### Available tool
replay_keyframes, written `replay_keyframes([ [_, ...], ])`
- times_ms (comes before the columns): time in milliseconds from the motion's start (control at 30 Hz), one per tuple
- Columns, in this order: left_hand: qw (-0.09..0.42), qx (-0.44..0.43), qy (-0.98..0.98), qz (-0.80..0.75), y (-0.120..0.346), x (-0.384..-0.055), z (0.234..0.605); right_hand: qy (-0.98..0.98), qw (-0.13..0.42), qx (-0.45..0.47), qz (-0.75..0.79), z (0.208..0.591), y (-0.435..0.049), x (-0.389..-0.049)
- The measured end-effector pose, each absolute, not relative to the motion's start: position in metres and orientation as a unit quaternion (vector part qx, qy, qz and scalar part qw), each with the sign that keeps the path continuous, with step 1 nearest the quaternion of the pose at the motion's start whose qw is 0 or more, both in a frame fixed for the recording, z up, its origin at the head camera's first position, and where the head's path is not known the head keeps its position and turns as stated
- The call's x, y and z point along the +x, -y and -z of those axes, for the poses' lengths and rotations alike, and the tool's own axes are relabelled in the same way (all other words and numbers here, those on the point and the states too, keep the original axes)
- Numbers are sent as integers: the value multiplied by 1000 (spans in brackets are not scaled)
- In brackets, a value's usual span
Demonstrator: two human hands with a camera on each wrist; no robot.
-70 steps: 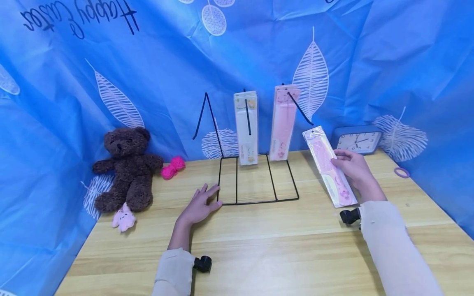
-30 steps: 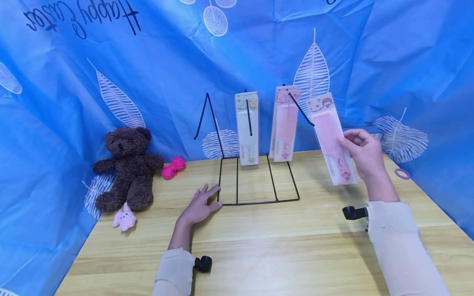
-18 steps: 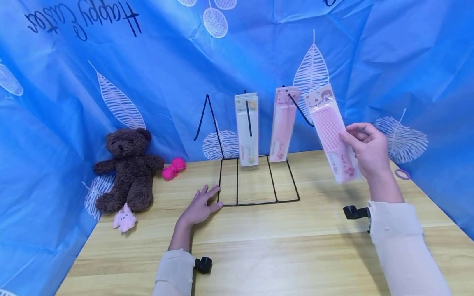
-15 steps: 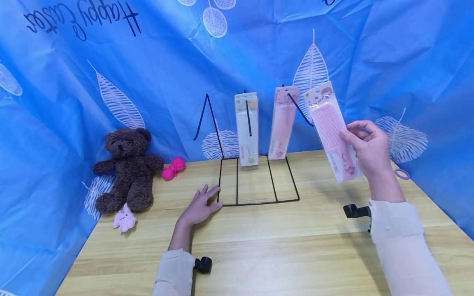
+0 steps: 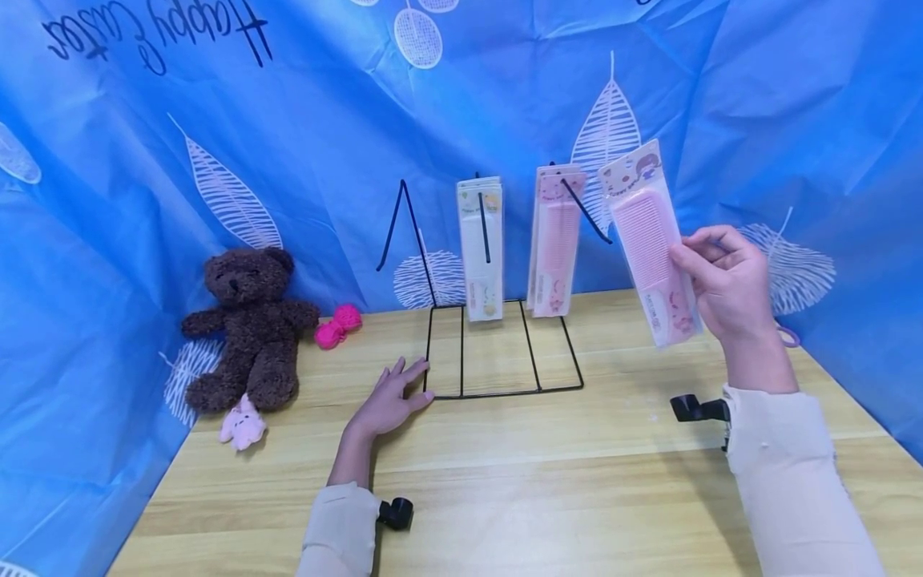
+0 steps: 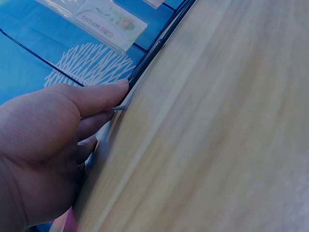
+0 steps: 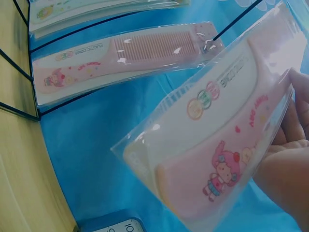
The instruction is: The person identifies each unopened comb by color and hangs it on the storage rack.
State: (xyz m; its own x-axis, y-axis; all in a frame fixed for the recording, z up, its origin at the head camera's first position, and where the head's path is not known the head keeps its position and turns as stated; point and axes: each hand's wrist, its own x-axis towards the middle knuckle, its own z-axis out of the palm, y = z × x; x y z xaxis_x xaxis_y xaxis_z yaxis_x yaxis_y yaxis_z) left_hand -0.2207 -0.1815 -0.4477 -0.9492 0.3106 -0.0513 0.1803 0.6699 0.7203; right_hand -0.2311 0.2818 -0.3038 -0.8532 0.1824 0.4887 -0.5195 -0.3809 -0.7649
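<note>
My right hand [image 5: 731, 280] pinches a packaged pink comb [image 5: 649, 240] by its right edge, raised off the table and tilted, just right of the rack's right hook. In the right wrist view the comb package [image 7: 207, 130] fills much of the picture. A black wire rack [image 5: 497, 395] stands on the table. Packaged pink combs [image 5: 555, 248] hang on its right hook and packaged white combs [image 5: 483, 256] on its middle hook; the left hook [image 5: 392, 224] is bare. My left hand [image 5: 389, 401] rests with spread fingers at the rack base's front left corner, thumb and fingertips touching the wire.
A brown teddy bear [image 5: 252, 336] sits at the left, with a small pink plush [image 5: 243, 423] at its foot and a bright pink bow-like item [image 5: 337, 327] beside it. A blue clock [image 7: 116, 224] and a purple ring [image 5: 791, 336] are at the right. Blue cloth [image 5: 324, 160] hangs behind.
My right hand has lifted the packaged pink comb from the table, up and slightly right, uprighting it. The clock is now hidden in the head view. My left hand stays at the rack.
</note>
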Motion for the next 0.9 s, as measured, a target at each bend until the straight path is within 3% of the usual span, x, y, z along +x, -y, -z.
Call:
replay_keyframes([
  [700,85,135,-908,-388,180,-220,446,496,165,241,-818,308,-283,-226],
  [900,87,129,-907,-391,181,-219,447,473,123,285,-824,315,-287,-227],
])
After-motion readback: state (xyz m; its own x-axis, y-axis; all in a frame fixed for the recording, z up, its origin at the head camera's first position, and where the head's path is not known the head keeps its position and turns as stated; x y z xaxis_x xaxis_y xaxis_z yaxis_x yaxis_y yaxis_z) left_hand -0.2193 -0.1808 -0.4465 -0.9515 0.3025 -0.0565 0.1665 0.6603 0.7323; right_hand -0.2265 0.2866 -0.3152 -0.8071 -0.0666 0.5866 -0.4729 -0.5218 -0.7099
